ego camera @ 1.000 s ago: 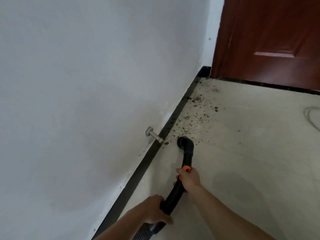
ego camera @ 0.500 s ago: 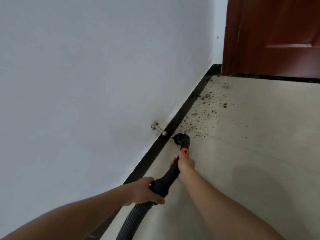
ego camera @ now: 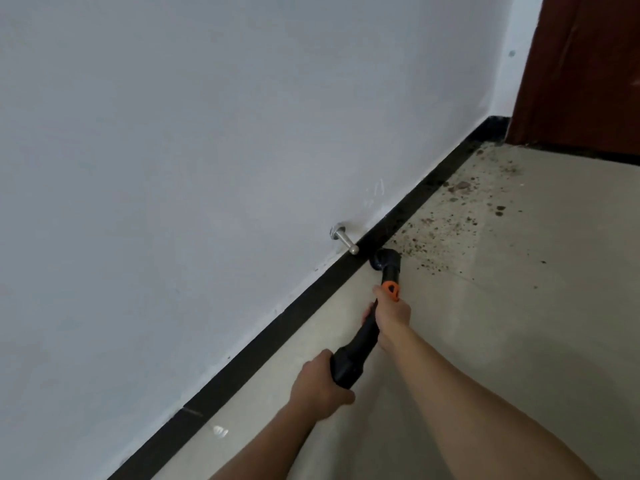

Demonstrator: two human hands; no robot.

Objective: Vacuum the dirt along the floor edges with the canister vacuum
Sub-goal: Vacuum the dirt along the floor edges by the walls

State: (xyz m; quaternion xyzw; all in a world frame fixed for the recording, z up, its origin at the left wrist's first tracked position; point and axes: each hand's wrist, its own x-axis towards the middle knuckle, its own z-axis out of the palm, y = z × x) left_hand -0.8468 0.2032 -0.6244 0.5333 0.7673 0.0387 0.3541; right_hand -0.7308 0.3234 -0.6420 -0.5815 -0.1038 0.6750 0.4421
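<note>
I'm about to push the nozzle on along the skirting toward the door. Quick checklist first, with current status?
1. Grip: left hand grips the wand at its rear, right hand grips it by the orange collar: ok.
2. Contact: nozzle down at the floor beside the black skirting: ok.
3. Path ahead cleaned: dirt lies scattered between nozzle and door: not ok.
4. Clearance: door stop on the wall stands left of the nozzle, apart from it: ok.
5. Suction running: cannot tell.
6. Slack in the hose behind the hands: out of view, cannot tell.
</note>
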